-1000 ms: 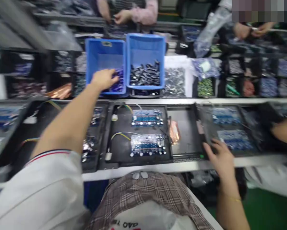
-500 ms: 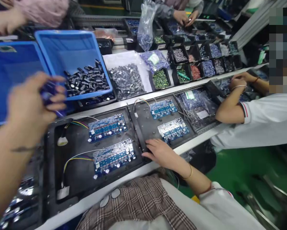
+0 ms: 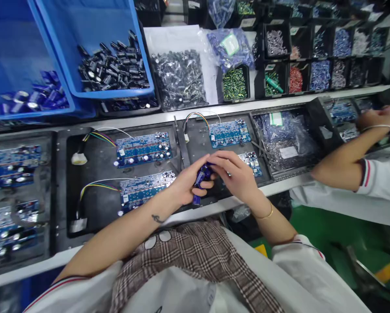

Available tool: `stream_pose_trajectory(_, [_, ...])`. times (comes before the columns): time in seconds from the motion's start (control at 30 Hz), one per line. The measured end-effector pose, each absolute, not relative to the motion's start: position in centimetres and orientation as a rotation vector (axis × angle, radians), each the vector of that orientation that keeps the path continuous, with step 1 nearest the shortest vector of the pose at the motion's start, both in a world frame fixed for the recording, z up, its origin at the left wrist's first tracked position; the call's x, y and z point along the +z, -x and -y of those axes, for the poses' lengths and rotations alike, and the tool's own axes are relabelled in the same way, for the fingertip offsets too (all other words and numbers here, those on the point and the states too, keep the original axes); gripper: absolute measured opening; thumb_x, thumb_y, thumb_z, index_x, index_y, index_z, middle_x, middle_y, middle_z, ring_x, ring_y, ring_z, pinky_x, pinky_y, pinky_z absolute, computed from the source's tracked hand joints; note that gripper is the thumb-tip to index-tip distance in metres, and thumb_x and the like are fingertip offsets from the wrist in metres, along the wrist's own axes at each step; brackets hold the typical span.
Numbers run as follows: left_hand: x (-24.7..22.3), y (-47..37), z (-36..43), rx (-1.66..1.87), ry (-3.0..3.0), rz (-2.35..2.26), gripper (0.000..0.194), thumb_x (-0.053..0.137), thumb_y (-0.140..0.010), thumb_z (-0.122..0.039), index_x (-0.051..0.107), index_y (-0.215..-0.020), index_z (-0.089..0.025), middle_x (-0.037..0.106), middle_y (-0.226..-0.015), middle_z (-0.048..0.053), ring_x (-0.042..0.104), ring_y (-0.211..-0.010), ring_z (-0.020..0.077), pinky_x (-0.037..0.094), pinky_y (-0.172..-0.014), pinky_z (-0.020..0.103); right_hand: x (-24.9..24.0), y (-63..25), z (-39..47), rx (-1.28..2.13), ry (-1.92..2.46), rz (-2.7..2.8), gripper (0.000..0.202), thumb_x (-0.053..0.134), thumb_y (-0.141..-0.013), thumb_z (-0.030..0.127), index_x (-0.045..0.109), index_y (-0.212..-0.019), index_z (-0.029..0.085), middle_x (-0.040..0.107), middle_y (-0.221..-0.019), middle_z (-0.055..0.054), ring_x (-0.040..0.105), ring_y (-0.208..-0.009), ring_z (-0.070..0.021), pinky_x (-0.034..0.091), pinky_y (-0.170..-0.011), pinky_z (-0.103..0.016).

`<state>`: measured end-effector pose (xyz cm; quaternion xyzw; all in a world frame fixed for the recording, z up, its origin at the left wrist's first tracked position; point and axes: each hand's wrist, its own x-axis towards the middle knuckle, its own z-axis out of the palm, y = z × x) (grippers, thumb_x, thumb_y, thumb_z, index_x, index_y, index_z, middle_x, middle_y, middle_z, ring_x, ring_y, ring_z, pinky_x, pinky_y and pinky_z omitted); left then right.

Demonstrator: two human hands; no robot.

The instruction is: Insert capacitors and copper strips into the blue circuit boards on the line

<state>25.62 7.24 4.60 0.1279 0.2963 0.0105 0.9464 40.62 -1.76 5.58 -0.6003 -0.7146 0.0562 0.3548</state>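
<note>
My left hand (image 3: 190, 182) is wrapped round several blue capacitors (image 3: 202, 174) above the front edge of the black trays. Against them, my right hand (image 3: 236, 176) touches the cluster with its fingertips, its fingers bent together. Beneath my left forearm lies a blue circuit board (image 3: 139, 188), partly covered, and behind it sits another board (image 3: 144, 150) with coloured wires. In the tray to the right are a board (image 3: 230, 133) at the back and one (image 3: 252, 161) partly hidden by my right hand.
Blue bins (image 3: 113, 93) at the back left hold black and blue capacitors. A bag of dark parts (image 3: 178, 78) lies beside them. Small black boxes of components (image 3: 236, 84) line the back right. A co-worker's arm (image 3: 341, 158) reaches in at the right. More boards (image 3: 12, 165) lie far left.
My left hand has come from over the blue bins to the middle with the blue capacitors. My right hand has lifted off the tray edge to meet it. The view has shifted.
</note>
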Motion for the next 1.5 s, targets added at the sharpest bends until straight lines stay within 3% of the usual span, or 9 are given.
stream_pose_trajectory(0.17, [3.2,-28.2,-6.1,0.104,-0.664,-0.696,0.021,0.053,-0.090,-0.034,0.056,-0.083,-0.015,0.044,-0.067,-0.004,0.031,-0.042,0.0029,0.015,-0.036,0.013,5.5,-49.0,-0.6,0.091,1.883,1.717,0.016,0.060,-0.092,0.020,0.070,-0.104,0.024,0.070,-0.099,-0.006,0.065,-0.083,-0.0197,0.056,-0.082,-0.039])
stream_pose_trajectory(0.3, [1.9,-28.9,-4.3,0.233,-1.620,-0.705,0.016,0.053,-0.087,-0.024,0.057,-0.074,-0.015,0.055,-0.071,0.001,0.052,-0.066,0.0113,0.042,-0.063,0.021,4.3,-53.3,-2.1,0.236,1.968,1.902,0.023,0.054,-0.091,0.013,0.069,-0.107,0.022,0.068,-0.105,-0.008,0.065,-0.096,-0.0231,0.053,-0.090,-0.041])
stream_pose_trajectory(0.4, [1.4,-28.8,-3.4,0.109,-1.961,-0.667,0.017,0.049,-0.088,-0.024,0.062,-0.080,-0.016,0.061,-0.079,0.005,0.058,-0.078,0.0176,0.045,-0.077,0.029,3.5,-53.9,-2.3,0.235,1.990,2.034,0.024,0.052,-0.092,0.013,0.069,-0.107,0.021,0.070,-0.106,-0.009,0.063,-0.103,-0.0259,0.049,-0.095,-0.044])
stream_pose_trajectory(0.6, [1.3,-28.7,-3.6,-0.055,-2.032,-0.668,0.022,0.046,-0.089,-0.027,0.065,-0.086,-0.016,0.065,-0.084,0.008,0.063,-0.080,0.0227,0.047,-0.076,0.032,3.1,-53.5,-2.5,0.140,2.013,2.125,0.025,0.050,-0.094,0.017,0.069,-0.110,0.022,0.070,-0.106,-0.010,0.061,-0.103,-0.0273,0.044,-0.102,-0.050])
stream_pose_trajectory(0.77, [1.2,-28.8,-3.6,-0.063,-2.009,-0.699,0.020,0.048,-0.087,-0.025,0.066,-0.086,-0.015,0.068,-0.085,0.010,0.064,-0.078,0.0228,0.046,-0.074,0.031,3.4,-53.7,-2.7,0.248,1.947,2.123,0.028,0.047,-0.095,0.016,0.069,-0.112,0.022,0.068,-0.106,-0.010,0.063,-0.100,-0.0247,0.050,-0.094,-0.043])
stream_pose_trajectory(1.07, [1.8,-29.5,-3.6,-0.020,-1.951,-0.821,0.015,0.049,-0.080,-0.016,0.064,-0.081,-0.018,0.069,-0.084,0.005,0.063,-0.079,0.0191,0.043,-0.077,0.027,2.3,-55.9,-3.1,0.264,1.811,2.277,0.029,0.044,-0.097,0.015,0.067,-0.113,0.020,0.070,-0.109,-0.010,0.062,-0.102,-0.0245,0.050,-0.094,-0.044])
stream_pose_trajectory(1.5, [1.8,-32.0,-4.6,-0.098,-1.847,-1.113,0.019,0.052,-0.078,-0.019,0.070,-0.085,-0.017,0.068,-0.076,0.002,0.057,-0.066,0.0133,0.037,-0.069,0.023,-0.4,-59.2,-5.5,0.356,1.630,2.358,0.027,0.043,-0.097,0.013,0.066,-0.111,0.020,0.069,-0.109,-0.009,0.063,-0.100,-0.0231,0.051,-0.090,-0.042])
